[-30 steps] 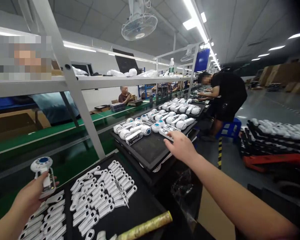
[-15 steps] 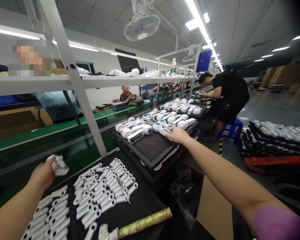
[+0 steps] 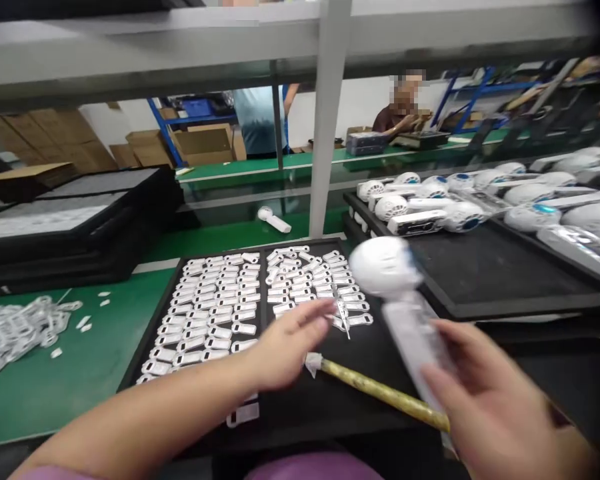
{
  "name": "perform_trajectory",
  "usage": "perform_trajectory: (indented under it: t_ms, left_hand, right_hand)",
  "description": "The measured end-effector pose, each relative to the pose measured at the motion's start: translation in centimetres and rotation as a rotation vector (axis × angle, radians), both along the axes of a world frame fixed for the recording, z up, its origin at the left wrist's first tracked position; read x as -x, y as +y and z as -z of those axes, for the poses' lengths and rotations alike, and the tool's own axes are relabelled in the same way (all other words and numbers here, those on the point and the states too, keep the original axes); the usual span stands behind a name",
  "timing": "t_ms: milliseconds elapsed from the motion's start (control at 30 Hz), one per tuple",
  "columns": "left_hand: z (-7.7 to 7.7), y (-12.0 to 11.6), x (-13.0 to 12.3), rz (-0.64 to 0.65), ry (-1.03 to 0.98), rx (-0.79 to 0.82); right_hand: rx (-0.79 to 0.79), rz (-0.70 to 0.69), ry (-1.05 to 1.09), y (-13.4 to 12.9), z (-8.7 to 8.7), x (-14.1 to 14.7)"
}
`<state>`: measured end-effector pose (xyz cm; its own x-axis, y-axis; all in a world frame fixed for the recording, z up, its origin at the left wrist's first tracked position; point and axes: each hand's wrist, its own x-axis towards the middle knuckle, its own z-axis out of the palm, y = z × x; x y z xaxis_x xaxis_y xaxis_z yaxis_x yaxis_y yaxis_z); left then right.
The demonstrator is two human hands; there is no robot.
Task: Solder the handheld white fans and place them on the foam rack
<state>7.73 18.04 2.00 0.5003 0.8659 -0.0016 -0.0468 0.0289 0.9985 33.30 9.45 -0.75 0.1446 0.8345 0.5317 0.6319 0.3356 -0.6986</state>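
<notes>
My right hand (image 3: 495, 393) grips a white handheld fan (image 3: 385, 267) by its handle, with the round head up and slightly blurred. Over the black tray (image 3: 330, 380) is my left hand (image 3: 293, 343), its fingers stretched out and holding nothing. Rows of small white handle-shaped plates (image 3: 215, 313) fill the tray's left and far parts. A pair of pointed tweezers (image 3: 343, 317) lies on those plates. Near my left hand rests a stick-like tool with a yellow-wrapped handle (image 3: 380, 385). Another white fan (image 3: 274, 220) lies on the green belt (image 3: 215, 237) beyond the tray.
To the right, a black foam tray (image 3: 470, 303) bears several white fans (image 3: 460, 200). A grey post (image 3: 326, 133) rises behind the plates. Stacked black trays (image 3: 80, 227) and a heap of white frames (image 3: 25, 330) are at left. Co-workers (image 3: 403, 110) are across the belt.
My view has turned left and down. My right hand has brought a fan from the foam tray towards me. The white piece has left my left hand, which has moved over the plates.
</notes>
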Motion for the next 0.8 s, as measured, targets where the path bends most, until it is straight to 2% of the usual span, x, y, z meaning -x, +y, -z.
perform_trajectory:
  t_ms: [33,67,133,200,267,367,467,533,633,800]
  left_hand:
    - [0.3,-1.8,-0.4,0.063,-0.089,0.024]
    - [0.6,-3.0,-0.6,0.070,-0.166,0.052]
    - [0.9,-4.0,-0.2,-0.051,-0.263,0.140]
    - [1.2,-3.6,1.2,-0.223,-0.301,0.264]
    - [1.3,-2.7,3.4,-0.343,-0.288,0.330]
    - [1.4,-1.5,6.7,-0.554,-0.300,0.292]
    - [1.6,-0.9,8.9,-0.712,-0.387,0.241]
    - [1.8,-0.7,9.5,-0.753,-0.422,0.232]
    - [2.0,-0.6,9.7,-0.732,-0.429,0.249]
    - [1.6,-1.1,9.5,-0.639,-0.405,0.271]
  right_hand:
    - [0.004,-0.038,-0.001,0.2,-0.2,3.0]
    - [0.020,-0.116,-0.021,0.6,-0.5,5.4]
    - [0.061,-0.324,-0.051,1.8,-0.8,8.6]
    - [0.135,-0.471,-0.073,3.5,-0.8,9.7]
    - [0.212,-0.450,-0.141,5.6,-0.7,9.8]
    - [0.251,-0.299,-0.382,9.8,-1.1,10.4]
    - [0.241,-0.282,-0.664,14.5,-1.8,12.2]
    - [0.239,-0.305,-0.771,17.5,-1.9,13.7]
    - [0.226,-0.401,-0.864,21.3,-1.1,15.6]
    - [0.196,-0.627,-0.980,24.4,0.2,17.3]
